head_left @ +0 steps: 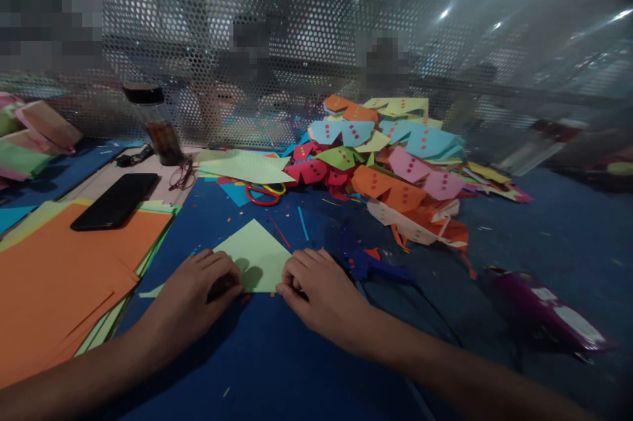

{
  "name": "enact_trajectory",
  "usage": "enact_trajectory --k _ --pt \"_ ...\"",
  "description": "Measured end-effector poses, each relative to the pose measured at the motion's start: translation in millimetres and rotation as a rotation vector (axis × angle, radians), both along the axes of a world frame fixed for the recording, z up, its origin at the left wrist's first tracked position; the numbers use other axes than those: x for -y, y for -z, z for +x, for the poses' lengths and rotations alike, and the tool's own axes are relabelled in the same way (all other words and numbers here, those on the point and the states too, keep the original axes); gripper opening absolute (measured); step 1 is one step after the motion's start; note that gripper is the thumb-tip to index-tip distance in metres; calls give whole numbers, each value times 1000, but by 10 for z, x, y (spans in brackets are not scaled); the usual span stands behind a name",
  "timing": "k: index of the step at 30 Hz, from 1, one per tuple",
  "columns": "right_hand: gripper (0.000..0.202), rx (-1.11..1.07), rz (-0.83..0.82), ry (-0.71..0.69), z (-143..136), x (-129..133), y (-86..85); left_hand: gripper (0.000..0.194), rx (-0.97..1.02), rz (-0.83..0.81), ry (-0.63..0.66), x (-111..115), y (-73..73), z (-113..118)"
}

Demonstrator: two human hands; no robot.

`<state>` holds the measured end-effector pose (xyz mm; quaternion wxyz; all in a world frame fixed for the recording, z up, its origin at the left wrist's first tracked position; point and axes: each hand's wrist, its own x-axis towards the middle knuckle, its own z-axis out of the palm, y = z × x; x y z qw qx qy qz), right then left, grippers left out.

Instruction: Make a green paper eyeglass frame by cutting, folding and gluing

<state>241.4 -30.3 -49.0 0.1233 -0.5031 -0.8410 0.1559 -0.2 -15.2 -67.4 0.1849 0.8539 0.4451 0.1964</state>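
Observation:
A pale green paper (254, 253), its upper outline a triangle, lies on the blue table between my hands. My left hand (198, 286) has its fingers curled together over the paper's left side. On the right side, my right hand (316, 289) pinches the paper's lower right corner with thumb and fingers. The paper's lower edge runs straight between the two hands. Another pale green tip pokes out to the left of my left wrist.
Orange sheets (59, 276) and a black phone (116, 202) lie at left, near a bottle (158, 127). Red-handled scissors (262, 195) sit beyond the paper. Cut coloured papers (395, 183) are heaped behind. A blue glue gun (376, 268) and purple packet (554, 309) are at right.

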Motion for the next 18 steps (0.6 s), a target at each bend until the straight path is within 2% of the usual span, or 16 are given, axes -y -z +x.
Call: enact_trajectory --k 4,9,18 --pt "14 3 1 3 -13 0 -4 17 17 52 77 18 48 -13" --pt "14 10 0 2 -16 2 2 22 -61 230 148 49 108 -53" --pt "13 -1 29 0 -3 -12 27 29 -177 439 211 147 65 -50"
